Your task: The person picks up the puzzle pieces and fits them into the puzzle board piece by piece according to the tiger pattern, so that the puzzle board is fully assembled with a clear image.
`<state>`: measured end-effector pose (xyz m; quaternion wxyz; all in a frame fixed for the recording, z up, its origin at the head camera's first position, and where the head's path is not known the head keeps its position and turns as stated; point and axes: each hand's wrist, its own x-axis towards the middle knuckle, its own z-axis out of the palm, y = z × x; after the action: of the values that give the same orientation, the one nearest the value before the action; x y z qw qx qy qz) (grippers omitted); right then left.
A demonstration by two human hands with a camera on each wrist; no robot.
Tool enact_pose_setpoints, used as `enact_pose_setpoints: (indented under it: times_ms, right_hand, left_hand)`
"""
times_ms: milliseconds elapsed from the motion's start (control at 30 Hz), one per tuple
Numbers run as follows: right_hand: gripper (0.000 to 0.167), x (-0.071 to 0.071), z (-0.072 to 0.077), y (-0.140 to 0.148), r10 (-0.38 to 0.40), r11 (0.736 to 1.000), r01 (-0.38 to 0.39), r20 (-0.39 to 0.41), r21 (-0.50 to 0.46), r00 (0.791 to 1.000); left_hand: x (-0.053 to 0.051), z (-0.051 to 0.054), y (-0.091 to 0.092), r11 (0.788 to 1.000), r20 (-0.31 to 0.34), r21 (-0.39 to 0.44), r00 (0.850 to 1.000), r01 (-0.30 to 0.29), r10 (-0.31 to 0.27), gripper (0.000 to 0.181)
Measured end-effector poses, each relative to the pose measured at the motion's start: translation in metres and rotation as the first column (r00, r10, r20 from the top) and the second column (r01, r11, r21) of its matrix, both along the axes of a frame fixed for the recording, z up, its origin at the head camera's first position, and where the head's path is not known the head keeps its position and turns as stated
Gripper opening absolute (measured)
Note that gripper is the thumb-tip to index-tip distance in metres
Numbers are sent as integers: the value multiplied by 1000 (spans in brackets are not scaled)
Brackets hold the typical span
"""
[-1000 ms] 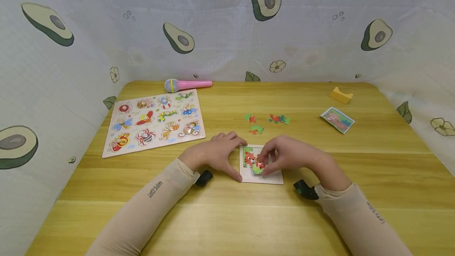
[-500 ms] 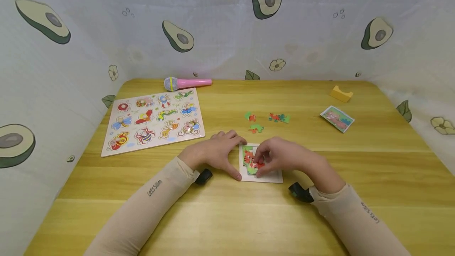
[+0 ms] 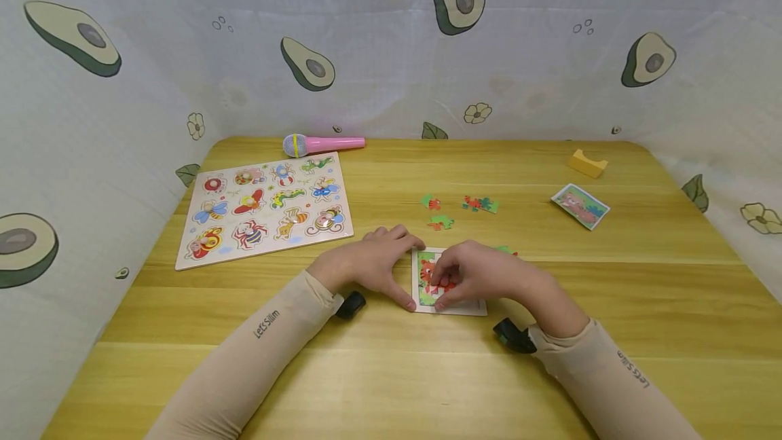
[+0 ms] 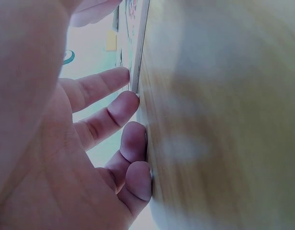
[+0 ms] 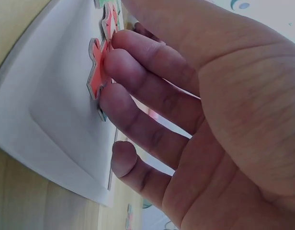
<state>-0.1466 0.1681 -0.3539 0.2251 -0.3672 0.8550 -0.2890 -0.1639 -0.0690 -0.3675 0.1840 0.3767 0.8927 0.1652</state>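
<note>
My right hand (image 3: 491, 270) has its fingers bent over a red jigsaw piece (image 5: 96, 69) with the thumb opposite, holding it lightly in the left part of the white puzzle tray (image 3: 467, 307). My left hand (image 3: 381, 263) is spread, thumb and forefinger at the tray's left edge, on the wooden surface (image 3: 379, 372). The piece looks like thin, stiff board: nearly weightless, I'd judge, with a fairly smooth face. I'd take it by opposite cut edges, keeping clear of the knobs, which could bend or fray if forced, and press flat to seat it. The tray seems light enough to slide, so its rim deserves bracing.
</note>
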Motion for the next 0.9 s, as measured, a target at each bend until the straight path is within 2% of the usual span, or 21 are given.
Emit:
enact_pose_setpoints:
  times_ms: [200, 367, 633, 900]
  right_hand:
    - [25, -1, 2, 0, -10, 1000, 11, -15, 9, 1000]
    - [29, -2, -1, 0, 13, 1000, -13, -13, -18, 1000]
    - [23, -2, -5, -2, 18, 1000, -18, -30, 4, 999]
    - [19, -1, -8, -4, 41, 999, -42, -65, -15, 997]
  left_hand:
    - [0, 0, 0, 1000, 6, 2, 1000, 1, -1, 97]
    - [0, 0, 0, 1000, 8, 2, 1000, 1, -1, 96]
    - [1, 0, -1, 1000, 9, 8, 1000, 3, -3, 96]
    - [0, 0, -1, 1000, 10, 9, 1000, 1, -1, 95]
